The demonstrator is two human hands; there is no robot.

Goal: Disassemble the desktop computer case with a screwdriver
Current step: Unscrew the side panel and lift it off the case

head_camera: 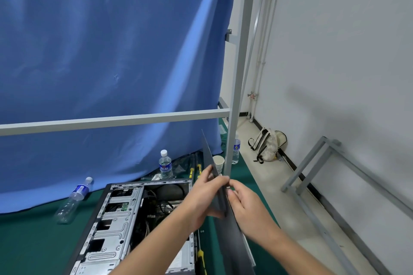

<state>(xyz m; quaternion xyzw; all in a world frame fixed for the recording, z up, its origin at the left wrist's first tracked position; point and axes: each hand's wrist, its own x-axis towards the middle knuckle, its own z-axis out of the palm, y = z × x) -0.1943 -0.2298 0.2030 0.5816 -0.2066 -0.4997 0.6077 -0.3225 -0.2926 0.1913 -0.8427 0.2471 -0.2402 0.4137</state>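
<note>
Two hands grip a thin, flat, dark grey side panel (221, 203) held on edge above the green counter (33, 241): left hand (204, 198) and right hand (248, 207) clasp opposite faces. The open computer case (125, 221) lies flat, bare stamped metal, its near end cut off. A yellow-handled screwdriver (201, 259) lies beside it.
</note>
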